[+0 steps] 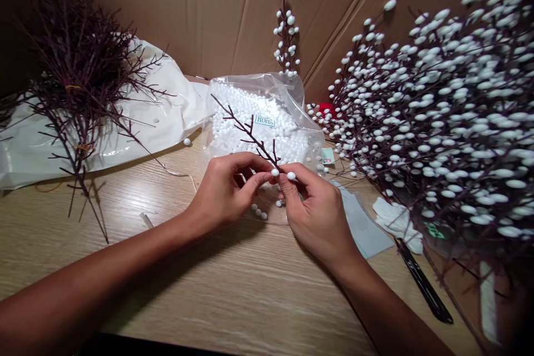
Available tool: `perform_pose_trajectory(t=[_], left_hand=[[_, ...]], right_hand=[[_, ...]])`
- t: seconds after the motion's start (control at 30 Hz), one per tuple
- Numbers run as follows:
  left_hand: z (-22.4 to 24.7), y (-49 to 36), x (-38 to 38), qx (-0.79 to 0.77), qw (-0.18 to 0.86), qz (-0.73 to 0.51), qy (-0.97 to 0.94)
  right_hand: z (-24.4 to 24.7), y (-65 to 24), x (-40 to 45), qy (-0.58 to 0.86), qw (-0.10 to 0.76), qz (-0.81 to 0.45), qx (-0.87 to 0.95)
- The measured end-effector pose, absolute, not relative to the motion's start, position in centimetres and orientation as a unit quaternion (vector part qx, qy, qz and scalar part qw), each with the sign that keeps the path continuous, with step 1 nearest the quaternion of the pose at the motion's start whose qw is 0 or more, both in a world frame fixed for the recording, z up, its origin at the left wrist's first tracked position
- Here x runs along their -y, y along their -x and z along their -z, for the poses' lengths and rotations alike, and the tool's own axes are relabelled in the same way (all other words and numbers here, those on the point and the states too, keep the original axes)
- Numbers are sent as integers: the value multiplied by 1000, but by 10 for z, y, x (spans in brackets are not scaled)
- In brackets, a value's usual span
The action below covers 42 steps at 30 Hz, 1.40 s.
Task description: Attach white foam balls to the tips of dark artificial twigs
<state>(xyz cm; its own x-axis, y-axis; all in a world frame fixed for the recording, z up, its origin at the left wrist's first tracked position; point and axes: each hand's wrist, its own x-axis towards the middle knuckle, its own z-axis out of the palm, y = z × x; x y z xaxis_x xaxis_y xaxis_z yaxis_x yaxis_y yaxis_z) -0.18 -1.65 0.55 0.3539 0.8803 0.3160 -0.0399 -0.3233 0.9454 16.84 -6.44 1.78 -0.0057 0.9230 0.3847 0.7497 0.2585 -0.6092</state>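
A dark brown artificial twig (250,133) slants up and left from my hands, its upper prongs bare. My right hand (315,214) is closed, with thumb and forefinger pinching the twig near its lower end. A white foam berry (291,176) shows beside the right thumb. My left hand (225,186) is closed too, its thumb and fingertips pinched at another white berry (275,172) against the twig. Several loose white berries (258,211) lie on the table below the hands. Just behind them is a clear plastic bag (254,114) full of white berries.
Bundled bare twigs (75,61) lie at left on a white plastic sheet (175,94). A big mass of berry-covered branches (442,105) fills the right. A black-handled cutter (423,283) lies at front right. Cardboard (208,11) walls the back.
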Motion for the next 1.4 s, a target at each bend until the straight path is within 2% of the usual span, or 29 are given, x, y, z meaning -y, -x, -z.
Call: perform_pose_trajectory(t=[0.1,0.3,0.43,0.73,1.4], left_hand=[[-8,0,17,-313,533,-474,-627],[-10,-4,16,-295,732,-419,-449],[-6,-3,12,-269,785,-395,-395],[-8,1,8,-252,810,-381,-368],[-7,3,4,-262,812,-377,-361]], right_hand=[[-16,-168,65,593,379,-119,700],[-19,-167,65,579,390,-121,706],[-20,-167,65,567,393,-115,715],[-20,-170,65,546,397,-80,733],[-22,-166,66,551,390,-86,733]])
